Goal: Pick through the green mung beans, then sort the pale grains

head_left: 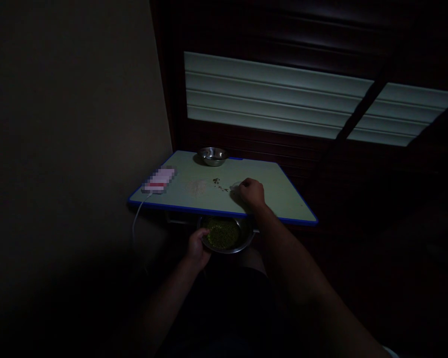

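Observation:
My left hand (199,246) grips the left rim of a metal bowl (233,250), its thumb over the edge. Small green beans, much like mung beans, cover the bowl's bottom; it sits just below the table's near edge. Over the pale tabletop (280,191), my right hand (251,192) is closed. A small, pale, see-through thing (234,187) shows at its fingertips, too dim to name. Left of it lie a few dark bits (219,185), and farther left is a spread of pale grains (196,187).
A second metal bowl (213,157) stands at the table's far edge. On the left lies a blurred-out pink phone-like object (160,180) with a white cable (135,223) hanging over the edge. Behind are dark wooden panels with pale slats (269,94); a wall (78,99) rises on the left.

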{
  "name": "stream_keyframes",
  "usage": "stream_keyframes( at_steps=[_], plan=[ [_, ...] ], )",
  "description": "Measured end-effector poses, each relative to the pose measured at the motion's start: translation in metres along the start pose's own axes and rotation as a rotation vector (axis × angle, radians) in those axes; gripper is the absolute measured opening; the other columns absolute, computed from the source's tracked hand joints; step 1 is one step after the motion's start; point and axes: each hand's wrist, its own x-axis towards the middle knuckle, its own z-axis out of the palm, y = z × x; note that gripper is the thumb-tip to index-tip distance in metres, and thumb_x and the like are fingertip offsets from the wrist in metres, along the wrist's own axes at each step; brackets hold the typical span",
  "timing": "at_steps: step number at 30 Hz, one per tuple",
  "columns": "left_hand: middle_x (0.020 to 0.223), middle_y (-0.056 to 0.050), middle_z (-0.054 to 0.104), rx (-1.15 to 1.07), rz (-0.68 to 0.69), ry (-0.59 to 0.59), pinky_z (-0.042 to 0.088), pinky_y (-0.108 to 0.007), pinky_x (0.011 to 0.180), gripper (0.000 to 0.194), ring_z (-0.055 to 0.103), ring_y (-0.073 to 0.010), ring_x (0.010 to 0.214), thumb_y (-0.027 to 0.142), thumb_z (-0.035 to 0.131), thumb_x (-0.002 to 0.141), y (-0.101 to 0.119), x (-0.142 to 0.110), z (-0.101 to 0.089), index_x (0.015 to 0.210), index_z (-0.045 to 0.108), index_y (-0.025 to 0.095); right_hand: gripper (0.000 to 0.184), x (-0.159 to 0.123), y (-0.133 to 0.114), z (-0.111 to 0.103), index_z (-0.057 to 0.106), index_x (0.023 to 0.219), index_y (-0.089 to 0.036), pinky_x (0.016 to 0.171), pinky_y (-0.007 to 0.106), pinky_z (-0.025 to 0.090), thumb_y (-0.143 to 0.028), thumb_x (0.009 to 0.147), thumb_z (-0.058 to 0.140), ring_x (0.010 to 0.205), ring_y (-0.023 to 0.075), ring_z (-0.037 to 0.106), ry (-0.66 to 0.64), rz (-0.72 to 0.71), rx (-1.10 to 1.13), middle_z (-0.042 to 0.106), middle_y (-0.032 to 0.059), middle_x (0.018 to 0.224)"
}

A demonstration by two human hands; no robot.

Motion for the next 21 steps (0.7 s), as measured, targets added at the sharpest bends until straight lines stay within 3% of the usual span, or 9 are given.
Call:
stream_keyframes(
  at_steps=[11, 17, 21],
  plan=[
    [0.077, -0.012, 0.074, 0.005, -0.018, 0.019, 0.056, -0.041, 0.078, 0.023, 0.070, -0.0267, 0.079, 0.013, 0.053, 0.065, 0.0008, -0.0006, 0.0005, 0.080, 0.071, 0.008, 0.021, -0.0026, 0.0003, 0.0022, 0.070, 0.072, -0.016, 0.061, 0.022, 0.042, -0.024, 0.068, 0.051, 0.066, 0.0144, 0.058, -0.096, -0.084, 0.129, 0.065, 0.0018, 0.066],
    [0.074, -0.011, 0.074, 0.009, 0.003, 0.011, 0.056, -0.041, 0.080, 0.021, 0.071, -0.0263, 0.080, 0.013, 0.053, 0.066, 0.0003, 0.0002, 0.0012, 0.077, 0.071, 0.010, 0.024, 0.0003, 0.0031, 0.0053, 0.070, 0.073, -0.016, 0.065, 0.025, 0.043, -0.026, 0.071, 0.048, 0.067, 0.0149, 0.056, -0.009, -0.081, 0.158, 0.066, 0.0025, 0.069],
    [0.075, -0.011, 0.074, 0.013, -0.007, 0.004, 0.056, -0.042, 0.081, 0.020, 0.071, -0.0264, 0.080, 0.013, 0.053, 0.065, 0.0001, 0.0001, 0.0010, 0.076, 0.070, 0.011, 0.022, 0.0011, 0.0039, 0.0057, 0.069, 0.072, -0.016, 0.065, 0.025, 0.043, -0.026, 0.070, 0.049, 0.066, 0.0151, 0.056, -0.043, -0.102, 0.167, 0.066, 0.0025, 0.069]
  ],
)
